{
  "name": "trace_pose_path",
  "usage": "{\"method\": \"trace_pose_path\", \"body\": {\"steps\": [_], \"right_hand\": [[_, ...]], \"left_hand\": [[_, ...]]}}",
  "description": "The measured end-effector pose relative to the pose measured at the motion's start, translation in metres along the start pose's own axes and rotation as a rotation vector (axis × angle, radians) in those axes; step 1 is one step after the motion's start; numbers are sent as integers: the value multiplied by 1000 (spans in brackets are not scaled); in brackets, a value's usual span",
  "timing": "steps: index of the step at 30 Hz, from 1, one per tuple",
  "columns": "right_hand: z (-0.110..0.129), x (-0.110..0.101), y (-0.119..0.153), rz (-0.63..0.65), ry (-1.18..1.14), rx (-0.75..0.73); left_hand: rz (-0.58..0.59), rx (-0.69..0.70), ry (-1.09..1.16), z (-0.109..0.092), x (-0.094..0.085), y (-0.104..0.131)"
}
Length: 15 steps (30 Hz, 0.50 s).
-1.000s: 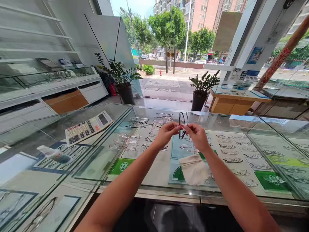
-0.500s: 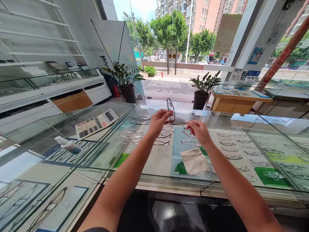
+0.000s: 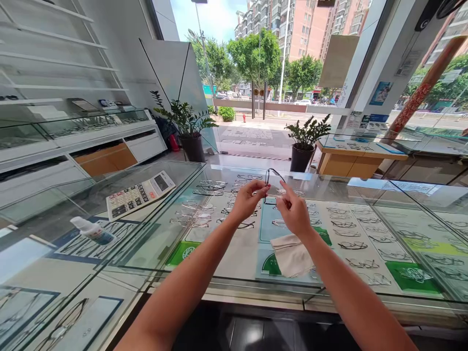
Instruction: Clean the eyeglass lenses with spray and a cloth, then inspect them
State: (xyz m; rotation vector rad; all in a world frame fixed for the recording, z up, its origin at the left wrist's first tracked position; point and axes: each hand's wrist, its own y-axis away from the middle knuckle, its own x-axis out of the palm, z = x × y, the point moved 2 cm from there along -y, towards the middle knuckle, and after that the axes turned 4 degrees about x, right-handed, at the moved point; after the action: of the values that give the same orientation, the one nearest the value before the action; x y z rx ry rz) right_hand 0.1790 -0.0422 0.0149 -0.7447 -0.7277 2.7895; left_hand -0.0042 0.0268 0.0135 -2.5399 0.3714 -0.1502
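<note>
Over the glass counter (image 3: pixel 234 287) I hold up a pair of dark, thin-rimmed eyeglasses (image 3: pixel 275 171). My left hand (image 3: pixel 248 201) pinches the front of the frame between thumb and fingers. At the other side, my right hand (image 3: pixel 295 210) is closed at the temples, its index finger at the tip of the upper one; the exact grip on the lower temple is partly hidden. Below my right hand, a beige cleaning cloth (image 3: pixel 292 256) lies on the counter. Rows of eyeglasses (image 3: pixel 342 224) are laid out under the glass around it.
A large calculator (image 3: pixel 141 195) and a white spray bottle (image 3: pixel 93 231) lie on the counter at the left. Beyond the counter stand two potted plants, one at left (image 3: pixel 193 148) and one at right (image 3: pixel 302 158), before a glass door. Another display case (image 3: pixel 360 156) stands at the right.
The eyeglasses have turned, so one temple now points up and right. My right hand has moved left, closer to my left hand, with its index finger raised to the upper temple.
</note>
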Motion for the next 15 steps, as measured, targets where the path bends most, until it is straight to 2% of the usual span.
{"method": "trace_pose_path", "body": {"steps": [5, 9, 12, 15], "right_hand": [[-2, -17, -8, -113, -42, 11], [-4, -20, -10, -154, -41, -5], [-8, -13, -9, -124, -58, -7], [-11, -1, -6, -23, -37, -51]], "left_hand": [[69, -22, -111, 3, -1, 2], [93, -37, -145, 4, 0, 4], [89, -44, -73, 3, 1, 3], [71, -49, -25, 1, 3, 4]]}}
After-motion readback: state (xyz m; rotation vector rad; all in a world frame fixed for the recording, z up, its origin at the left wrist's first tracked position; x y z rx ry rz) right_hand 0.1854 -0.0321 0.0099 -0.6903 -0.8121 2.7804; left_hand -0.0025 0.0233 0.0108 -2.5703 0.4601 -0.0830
